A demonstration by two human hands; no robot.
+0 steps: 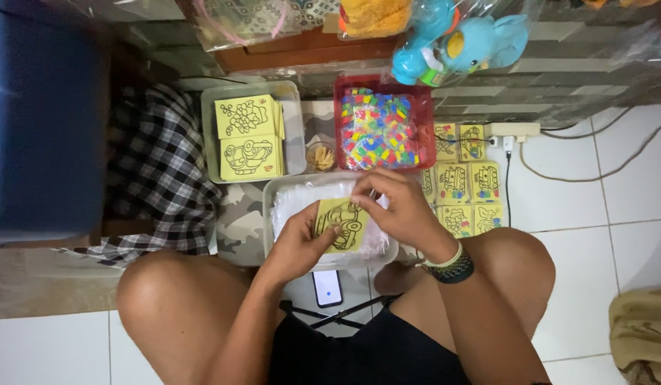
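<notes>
My left hand (302, 241) grips the lower left edge of a yellow card (342, 223) printed with a black outline drawing. My right hand (398, 207) pinches the card's top right corner, with a clear plastic sleeve at the fingertips. Both hands are over a clear tray (273, 187) filled with clear plastic bags. My right wrist wears a dark band and a pale green band.
A second clear tray (293, 128) at the back left holds stacks of yellow cards (248, 137). A red tray (341, 87) holds colourful small packets. More yellow cards (462, 185) lie on the floor at right, beside a power strip (512, 130). A phone (327, 287) lies between my knees.
</notes>
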